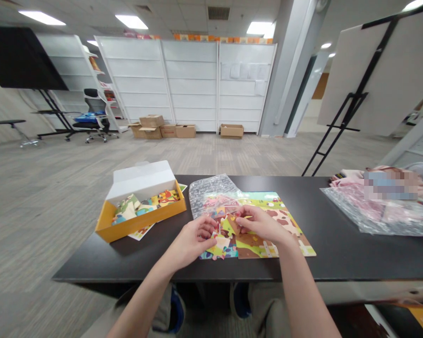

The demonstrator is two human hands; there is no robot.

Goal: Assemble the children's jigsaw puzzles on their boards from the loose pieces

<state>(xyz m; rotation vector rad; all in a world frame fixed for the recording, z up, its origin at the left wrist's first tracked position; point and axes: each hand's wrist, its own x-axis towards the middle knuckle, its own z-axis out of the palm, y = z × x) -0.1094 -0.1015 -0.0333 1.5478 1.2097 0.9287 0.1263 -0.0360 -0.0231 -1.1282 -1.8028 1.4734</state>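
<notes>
My left hand [193, 238] is curled at the near left of the puzzle pictures, its thumb and fingers closed on a light yellow-green jigsaw puzzle piece [221, 247]. To its right, my right hand [259, 223] pinches a brown and green puzzle piece [233, 225] between thumb and fingertips. Under my right hand lies a farm picture puzzle board [264, 238] with a cow pattern and a white fence. Other colourful pieces lie between and below my hands, partly hidden by the fingers. A clear plastic bag [211, 188] covers the far left part of the pictures.
An open yellow box [146, 219] holding several puzzle pieces stands at the left, on printed sheets [141, 232]. Plastic-wrapped pink fabric [356, 202] lies on the right of the black table [338, 253]. Cardboard boxes [151, 126] and white shelving [190, 84] are beyond.
</notes>
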